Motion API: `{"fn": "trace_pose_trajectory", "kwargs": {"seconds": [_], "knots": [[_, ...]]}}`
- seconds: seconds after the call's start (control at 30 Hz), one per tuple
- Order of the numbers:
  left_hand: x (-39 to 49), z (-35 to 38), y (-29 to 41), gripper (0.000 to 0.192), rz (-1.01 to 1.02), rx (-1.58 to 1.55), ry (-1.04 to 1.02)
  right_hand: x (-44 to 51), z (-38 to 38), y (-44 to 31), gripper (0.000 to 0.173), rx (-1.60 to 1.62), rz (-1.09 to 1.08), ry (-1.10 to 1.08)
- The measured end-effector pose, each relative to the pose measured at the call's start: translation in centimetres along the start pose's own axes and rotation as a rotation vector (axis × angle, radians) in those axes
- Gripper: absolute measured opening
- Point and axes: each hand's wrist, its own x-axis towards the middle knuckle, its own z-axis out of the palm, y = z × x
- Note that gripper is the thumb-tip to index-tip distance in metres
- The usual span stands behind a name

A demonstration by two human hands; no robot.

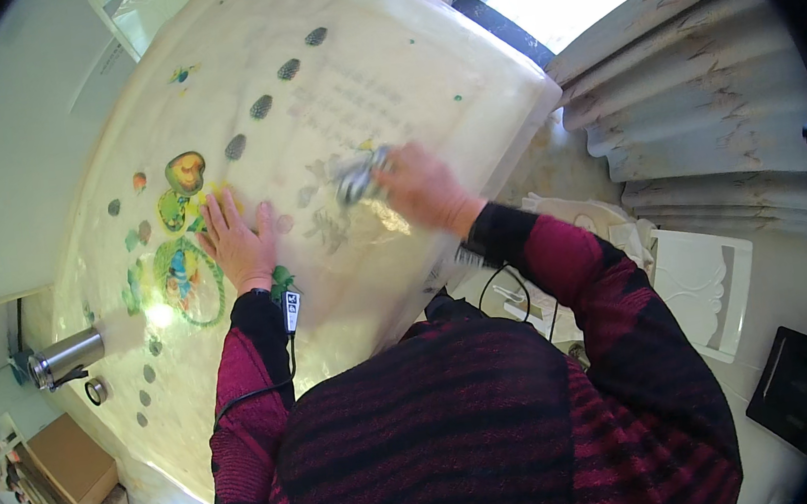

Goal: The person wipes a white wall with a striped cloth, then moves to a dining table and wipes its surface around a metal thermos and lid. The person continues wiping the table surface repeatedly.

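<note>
A patterned plastic tablecloth [377, 285] covers the table before me, printed with fruit, leaves and dark berry shapes. My left hand [240, 242] lies palm down on it with the fingers apart, holding nothing. My right hand [424, 185] is closed on a crumpled grey and white cloth [363, 178], which lies against the tablecloth near the printed leaves. Both the cloth and my right fingers are blurred. A black cable with a small white and grey connector [292, 311] runs beside my left wrist.
A steel thermos [67, 359] lies at the table's left side, near a small round lid [96, 392]. A cardboard box [73, 462] is at the lower left. Patterned curtains [685, 81] hang at right, above a white chair [710, 290]. A black flat case [794, 389] lies at the lower right.
</note>
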Motion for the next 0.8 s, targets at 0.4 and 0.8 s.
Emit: {"fn": "trace_pose_trajectory", "kwargs": {"seconds": [0.4, 0.8], "knots": [[0.0, 0.2, -0.3, 0.081, 0.018, 0.02, 0.017, 2.8, -0.7, 13.7, 0.033, -0.291, 0.608, 0.034], [0.0, 0.4, -0.4, 0.082, 0.014, 0.033, 0.013, -1.9, -2.0, 8.4, 0.022, -0.104, -0.029, -0.005]]}}
